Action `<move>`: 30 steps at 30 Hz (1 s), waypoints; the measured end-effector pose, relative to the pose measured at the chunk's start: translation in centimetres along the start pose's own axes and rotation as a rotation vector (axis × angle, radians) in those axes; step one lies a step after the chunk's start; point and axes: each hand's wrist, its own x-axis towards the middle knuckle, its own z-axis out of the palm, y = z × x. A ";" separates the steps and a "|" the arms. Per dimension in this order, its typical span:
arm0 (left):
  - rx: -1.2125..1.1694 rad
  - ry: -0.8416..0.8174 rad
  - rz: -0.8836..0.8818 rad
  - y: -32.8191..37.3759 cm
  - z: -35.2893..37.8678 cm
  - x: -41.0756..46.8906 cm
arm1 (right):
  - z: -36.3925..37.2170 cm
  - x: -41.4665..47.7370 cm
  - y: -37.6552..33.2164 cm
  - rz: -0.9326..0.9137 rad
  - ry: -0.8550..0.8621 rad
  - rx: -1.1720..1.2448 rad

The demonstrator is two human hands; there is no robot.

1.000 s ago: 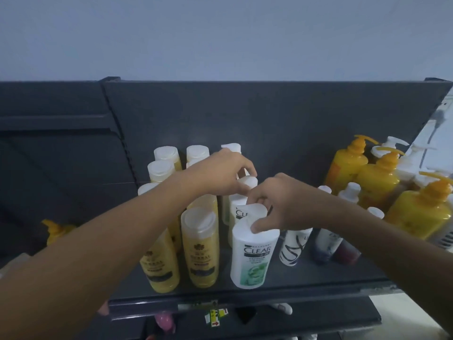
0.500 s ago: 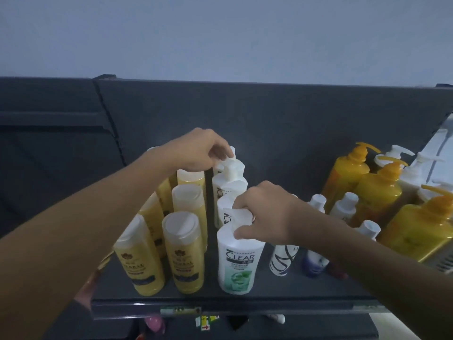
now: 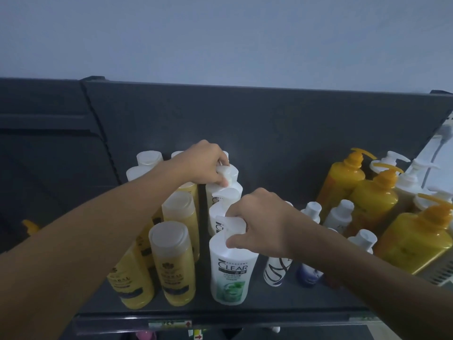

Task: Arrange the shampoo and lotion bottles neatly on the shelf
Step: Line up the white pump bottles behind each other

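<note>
A dark shelf point(image 3: 282, 307) carries rows of bottles. In the middle runs a row of white Clear shampoo bottles. My right hand point(image 3: 257, 219) grips the cap of the front white bottle point(image 3: 231, 273), which stands upright with a green label. My left hand point(image 3: 203, 165) pinches the cap of a rear white bottle point(image 3: 229, 177) in the same row. To the left stand two rows of yellow bottles point(image 3: 177, 261) with translucent caps. My left forearm hides part of the left yellow row.
Small white-capped bottles point(image 3: 278, 268) stand right of the white row. Large yellow pump bottles point(image 3: 414, 239) and white pump bottles point(image 3: 411, 177) fill the right end. The dark back panel point(image 3: 269, 123) rises behind. A lower shelf shows below the front edge.
My left hand moved from the middle of the rows back to a rear white bottle's cap. The right hand kept its grip on the front white bottle, and the view shifted slightly.
</note>
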 end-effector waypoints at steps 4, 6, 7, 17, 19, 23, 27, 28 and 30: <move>0.000 0.030 -0.013 0.4 0.2 0.2 | 0.1 0.2 0.2 -0.015 -0.013 -0.004; -0.008 0.021 -0.017 0.5 0.1 0.2 | 0.1 0.2 0.3 -0.013 -0.021 -0.011; -0.012 -0.003 -0.016 0.5 0.0 0.1 | 0.1 0.2 0.3 -0.012 -0.025 -0.020; 0.033 0.064 0.020 -1.4 -2.7 3.5 | 0.6 -0.3 1.0 -0.013 0.035 0.105; 0.060 0.052 0.041 -1.4 -1.8 4.2 | 0.6 -0.5 1.2 -0.025 0.053 0.120; 0.075 0.021 0.004 -1.4 -0.2 5.0 | 0.1 -0.9 1.4 -0.031 0.057 0.131; 0.037 0.074 -0.026 -0.7 0.0 5.5 | -0.1 -1.1 1.7 -0.039 0.053 0.134; 0.029 0.080 -0.028 -0.6 0.1 5.5 | 0.1 -1.0 1.9 -0.042 0.054 0.131; 0.022 0.085 -0.033 -0.4 0.2 5.6 | 0.5 -0.9 2.0 -0.049 0.061 0.134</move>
